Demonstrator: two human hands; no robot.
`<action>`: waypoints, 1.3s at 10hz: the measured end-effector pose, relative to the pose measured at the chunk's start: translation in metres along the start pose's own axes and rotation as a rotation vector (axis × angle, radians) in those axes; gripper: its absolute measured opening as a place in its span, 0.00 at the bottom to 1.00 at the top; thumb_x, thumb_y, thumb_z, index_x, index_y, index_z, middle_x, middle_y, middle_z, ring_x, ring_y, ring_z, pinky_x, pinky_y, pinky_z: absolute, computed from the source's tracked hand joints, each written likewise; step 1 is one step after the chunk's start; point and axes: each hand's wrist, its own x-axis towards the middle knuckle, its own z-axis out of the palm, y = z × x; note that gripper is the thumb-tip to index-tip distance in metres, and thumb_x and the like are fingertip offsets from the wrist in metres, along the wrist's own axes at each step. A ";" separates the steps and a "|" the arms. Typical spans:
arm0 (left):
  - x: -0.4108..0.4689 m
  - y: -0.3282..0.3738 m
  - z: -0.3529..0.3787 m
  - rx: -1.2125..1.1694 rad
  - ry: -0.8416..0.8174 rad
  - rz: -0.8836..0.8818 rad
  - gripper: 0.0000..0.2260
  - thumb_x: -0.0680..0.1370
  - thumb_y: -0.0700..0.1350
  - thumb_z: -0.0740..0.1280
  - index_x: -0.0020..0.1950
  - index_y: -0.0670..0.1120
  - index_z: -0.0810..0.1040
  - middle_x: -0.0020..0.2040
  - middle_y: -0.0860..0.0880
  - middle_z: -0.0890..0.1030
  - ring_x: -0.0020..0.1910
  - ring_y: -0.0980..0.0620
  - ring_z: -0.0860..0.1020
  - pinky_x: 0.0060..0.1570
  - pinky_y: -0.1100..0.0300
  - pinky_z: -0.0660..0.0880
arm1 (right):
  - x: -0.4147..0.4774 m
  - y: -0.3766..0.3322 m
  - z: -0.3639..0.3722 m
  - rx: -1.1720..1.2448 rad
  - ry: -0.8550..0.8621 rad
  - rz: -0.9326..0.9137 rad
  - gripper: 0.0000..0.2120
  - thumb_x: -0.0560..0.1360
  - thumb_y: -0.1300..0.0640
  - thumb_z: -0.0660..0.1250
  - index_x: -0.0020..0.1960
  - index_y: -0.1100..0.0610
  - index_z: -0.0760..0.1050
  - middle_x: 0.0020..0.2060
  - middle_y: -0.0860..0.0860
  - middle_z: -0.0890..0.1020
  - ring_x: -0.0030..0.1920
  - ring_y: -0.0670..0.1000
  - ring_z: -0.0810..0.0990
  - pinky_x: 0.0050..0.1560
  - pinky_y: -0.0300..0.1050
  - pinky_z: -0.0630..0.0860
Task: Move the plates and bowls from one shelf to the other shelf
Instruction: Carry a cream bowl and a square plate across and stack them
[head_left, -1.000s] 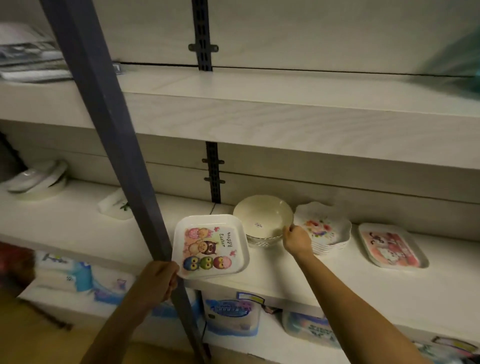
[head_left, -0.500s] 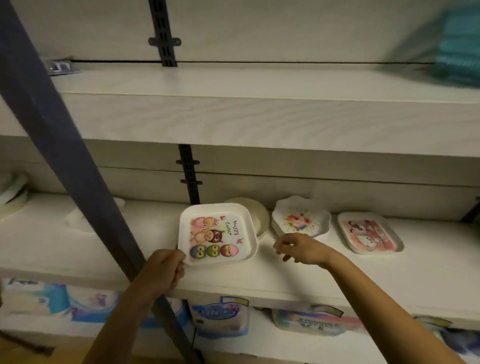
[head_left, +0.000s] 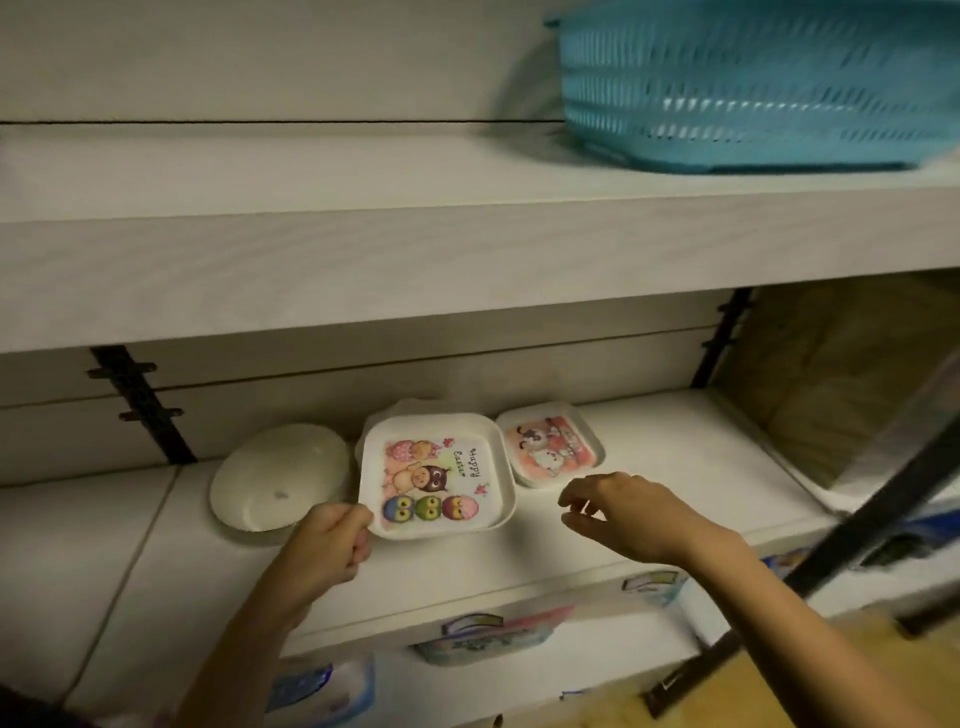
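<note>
We are facing a pale wooden upper shelf (head_left: 363, 260), which is carrying a teal slotted plastic basket (head_left: 753, 88) at its right end, and below it a lower shelf (head_left: 675, 467) that is holding the dishes. A cream round bowl (head_left: 275, 478) is sitting on the lower shelf at the left. Just right of it a square "Happy Easter" plate (head_left: 436, 473) printed with owls and chicks is being held face up, and we cannot tell whether it is touching the shelf. It is covering most of a white dish (head_left: 410, 406) behind it and overlapping the left edge of a smaller pink cartoon plate (head_left: 550, 441) lying flat. The left grip (head_left: 327, 545) is curling tightly round the near left corner of the Easter plate. The right grip (head_left: 623, 509) is hovering just in front of the pink plate, fingers loosely spread and holding nothing.
</note>
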 end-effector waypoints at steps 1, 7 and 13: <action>0.012 0.014 0.041 0.002 -0.017 0.003 0.17 0.79 0.36 0.54 0.29 0.43 0.64 0.24 0.48 0.63 0.17 0.59 0.61 0.17 0.70 0.57 | -0.008 0.038 -0.006 -0.007 -0.026 -0.010 0.18 0.78 0.43 0.56 0.63 0.48 0.72 0.61 0.46 0.78 0.58 0.50 0.77 0.58 0.46 0.74; 0.118 0.038 0.180 0.140 0.036 -0.179 0.17 0.79 0.39 0.52 0.30 0.44 0.63 0.28 0.46 0.66 0.23 0.54 0.59 0.18 0.66 0.54 | 0.004 0.150 -0.023 -0.042 -0.048 -0.079 0.17 0.79 0.45 0.55 0.64 0.49 0.71 0.61 0.46 0.77 0.58 0.49 0.77 0.58 0.44 0.75; 0.063 0.044 0.159 1.224 0.216 0.194 0.19 0.81 0.53 0.51 0.58 0.43 0.74 0.53 0.45 0.80 0.51 0.48 0.78 0.56 0.57 0.72 | 0.037 0.143 -0.026 -0.080 -0.043 -0.192 0.18 0.79 0.45 0.55 0.66 0.49 0.70 0.65 0.47 0.75 0.61 0.50 0.76 0.59 0.46 0.74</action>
